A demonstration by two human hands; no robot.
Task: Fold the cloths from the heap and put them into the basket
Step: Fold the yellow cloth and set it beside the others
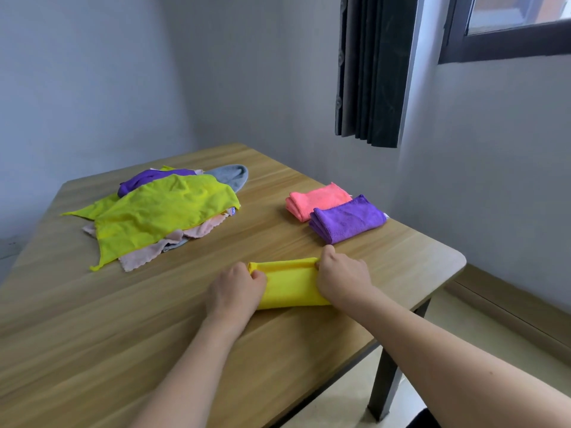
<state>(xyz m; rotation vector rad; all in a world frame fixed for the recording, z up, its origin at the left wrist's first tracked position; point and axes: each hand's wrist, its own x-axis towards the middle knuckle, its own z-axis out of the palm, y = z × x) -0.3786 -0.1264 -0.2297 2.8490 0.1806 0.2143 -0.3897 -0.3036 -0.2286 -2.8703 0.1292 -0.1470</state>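
Wooden table (pixel 185 319) set in a grey corner under a curtained window carries everything. Taking the yellow cloth (pixel 290 285) as landmark: it lies near the front edge, long axis left to right, a folded roll along its far side. The left hand (pixel 236 293) pinches its left end, the right hand (pixel 341 278) its right end, equally near. Beyond-left sits the heap (pixel 160 211); beyond-right, folded pink cloth (pixel 318 200) and purple cloth (pixel 349 222). No basket shows.

Two bare forearms reach in from the bottom edge, ending in the left hand (pixel 236 293) and right hand (pixel 343 278). No sleeves, rings or watch show.
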